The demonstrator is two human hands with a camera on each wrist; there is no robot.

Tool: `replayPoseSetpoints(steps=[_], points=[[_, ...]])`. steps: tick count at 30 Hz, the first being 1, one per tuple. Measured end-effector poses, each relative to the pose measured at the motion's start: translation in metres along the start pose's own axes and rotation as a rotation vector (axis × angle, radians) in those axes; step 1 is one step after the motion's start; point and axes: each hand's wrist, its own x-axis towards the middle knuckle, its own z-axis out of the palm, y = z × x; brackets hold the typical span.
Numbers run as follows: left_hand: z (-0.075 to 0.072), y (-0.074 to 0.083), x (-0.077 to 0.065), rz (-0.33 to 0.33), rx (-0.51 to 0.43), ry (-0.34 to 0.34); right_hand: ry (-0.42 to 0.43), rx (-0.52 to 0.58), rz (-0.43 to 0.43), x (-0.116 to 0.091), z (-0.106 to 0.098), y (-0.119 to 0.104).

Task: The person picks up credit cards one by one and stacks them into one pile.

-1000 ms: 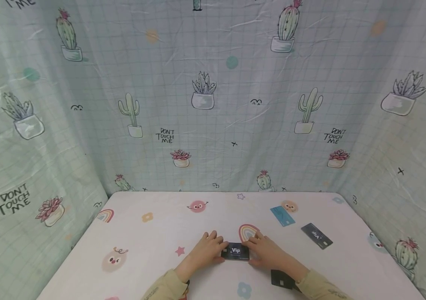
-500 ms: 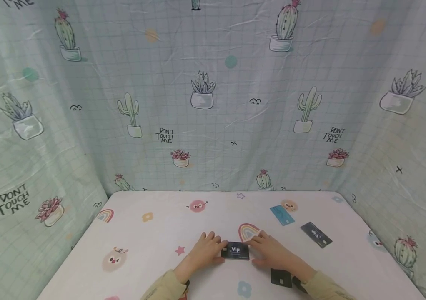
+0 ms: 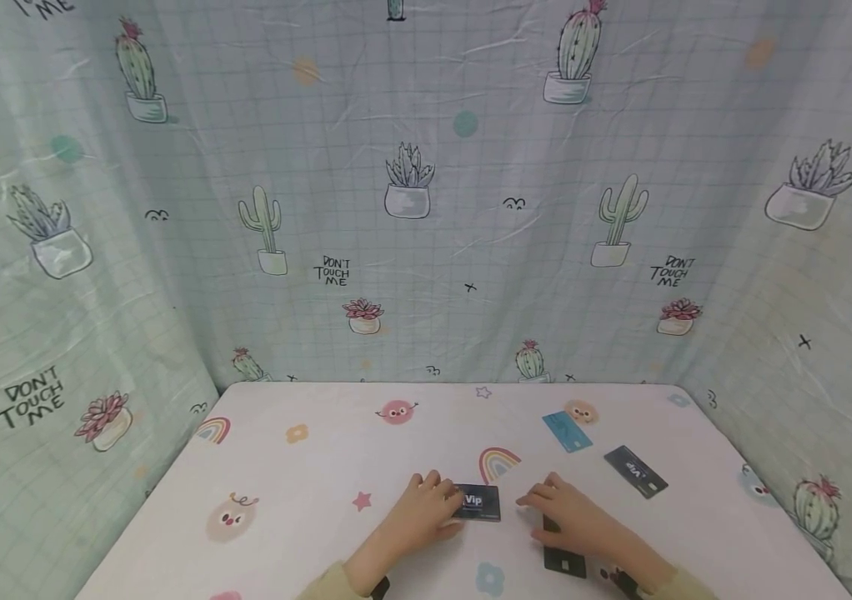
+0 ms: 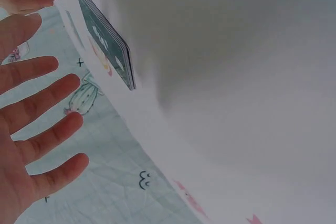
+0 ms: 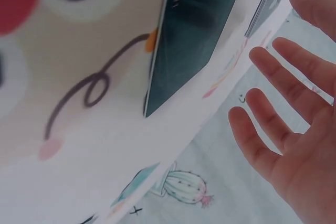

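Observation:
A small stack of black cards [image 3: 478,503] with "Vip" printed on top lies at the middle of the table; its layered edge shows in the left wrist view [image 4: 107,40]. My left hand [image 3: 422,512] is at its left end, overlapping it in the head view, with fingers spread in the left wrist view [image 4: 31,108]. To the right, my right hand [image 3: 574,518] hovers over a black card [image 3: 565,562], partly covering it. In the right wrist view that card [image 5: 197,35] lies flat, and the fingers [image 5: 294,98] are spread and hold nothing.
A blue card [image 3: 567,432] and another black Vip card [image 3: 636,472] lie farther back on the right of the patterned table [image 3: 306,533]. A dark card [image 3: 627,585] shows partly under the right forearm. Cactus-print curtains [image 3: 433,275] stand around the table.
My right hand has let go of the stack's right end and moved right, over the black card. My left hand has shifted slightly right, covering more of the stack's left end.

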Motion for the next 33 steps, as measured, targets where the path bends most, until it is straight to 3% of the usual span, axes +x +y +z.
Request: replayPoseSetpoints(steps=[8, 12, 16, 21, 27, 33], points=[[-0.005, 0.022, 0.005, 0.09, -0.024, 0.076, 0.009, -0.033, -0.026, -0.022, -0.01, 0.008], [-0.009, 0.032, 0.01, 0.145, 0.0, 0.08, 0.025, -0.07, -0.051, -0.029, -0.01, 0.016], [-0.01, 0.048, 0.017, 0.2, 0.029, 0.02, 0.017, -0.061, -0.08, -0.034, -0.01, 0.025], [-0.01, 0.07, 0.028, 0.266, -0.032, -0.1, -0.007, -0.067, -0.124, -0.04, -0.009, 0.034], [-0.003, 0.088, 0.039, 0.278, -0.135, -0.211, -0.089, -0.046, -0.075, -0.043, -0.01, 0.039], [0.001, 0.101, 0.049, 0.281, -0.139, -0.312, -0.13, -0.018, -0.047, -0.044, -0.01, 0.044]])
